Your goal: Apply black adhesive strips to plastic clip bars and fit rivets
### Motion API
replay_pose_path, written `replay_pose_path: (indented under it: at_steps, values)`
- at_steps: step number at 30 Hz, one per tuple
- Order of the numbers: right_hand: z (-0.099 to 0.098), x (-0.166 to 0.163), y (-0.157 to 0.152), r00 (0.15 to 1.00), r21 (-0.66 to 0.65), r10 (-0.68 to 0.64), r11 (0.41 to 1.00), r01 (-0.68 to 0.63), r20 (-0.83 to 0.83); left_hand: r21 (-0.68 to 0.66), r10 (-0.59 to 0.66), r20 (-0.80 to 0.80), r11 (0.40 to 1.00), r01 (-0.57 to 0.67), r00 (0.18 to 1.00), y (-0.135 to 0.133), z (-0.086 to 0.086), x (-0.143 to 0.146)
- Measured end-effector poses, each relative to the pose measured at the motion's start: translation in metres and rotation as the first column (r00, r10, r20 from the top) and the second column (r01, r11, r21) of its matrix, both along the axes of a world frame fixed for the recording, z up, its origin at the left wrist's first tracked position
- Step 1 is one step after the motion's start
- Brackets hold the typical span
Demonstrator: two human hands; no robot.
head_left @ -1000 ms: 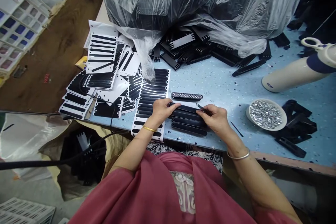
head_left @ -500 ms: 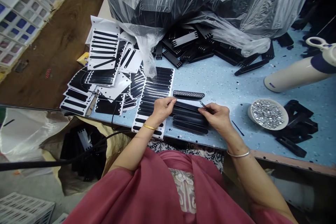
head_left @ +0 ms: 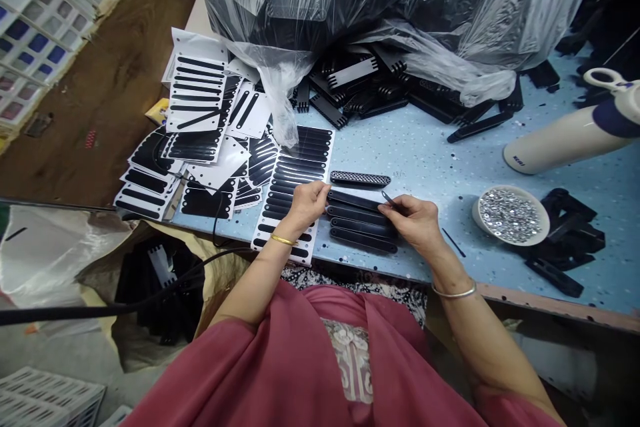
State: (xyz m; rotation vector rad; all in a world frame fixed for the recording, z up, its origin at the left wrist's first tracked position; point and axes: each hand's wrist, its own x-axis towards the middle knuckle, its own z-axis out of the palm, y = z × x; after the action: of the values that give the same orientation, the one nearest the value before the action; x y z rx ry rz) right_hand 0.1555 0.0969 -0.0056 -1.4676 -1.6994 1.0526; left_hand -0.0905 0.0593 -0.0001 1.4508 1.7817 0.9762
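Several long black plastic bars with rounded ends (head_left: 363, 223) lie side by side on the blue speckled table. Above them rests another bar, with a honeycomb-patterned face (head_left: 360, 179). At the left ends of the bars is my left hand (head_left: 309, 203), thumb and forefinger pinched together; what they hold, if anything, is too small to make out. My right hand (head_left: 413, 219) is closed over the right ends, gripping a slim pointed tool (head_left: 386, 197) whose tip points up and left. A white sheet of black adhesive strips (head_left: 285, 197) lies partly under my left hand.
A white bowl of small metal pieces (head_left: 511, 215) stands right, beside loose black parts (head_left: 575, 233). A cream bottle (head_left: 555, 140) lies behind it. More strip sheets (head_left: 197, 93) are piled left. Plastic-covered black parts (head_left: 370, 90) line the back; an open sack (head_left: 210, 293) hangs below left.
My left hand has shifted slightly left and down, still pinched. My right hand stays almost in place with the pointed tool.
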Motion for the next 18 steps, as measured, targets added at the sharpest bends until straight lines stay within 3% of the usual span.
replay_pose_path:
  at_steps: [8,18]
  values:
    - [-0.0009,0.0012,0.0026,0.999,-0.040,-0.042,0.998,0.041,-0.025,-0.064,0.060,0.283,0.997,-0.044,0.957,0.0029,0.0014,-0.0096]
    - [0.0002,0.0024,0.0018,0.999,0.020,-0.013,1.000,0.012,0.031,0.051,0.007,0.104,0.999,-0.012,0.995,-0.0048,0.0025,-0.0032]
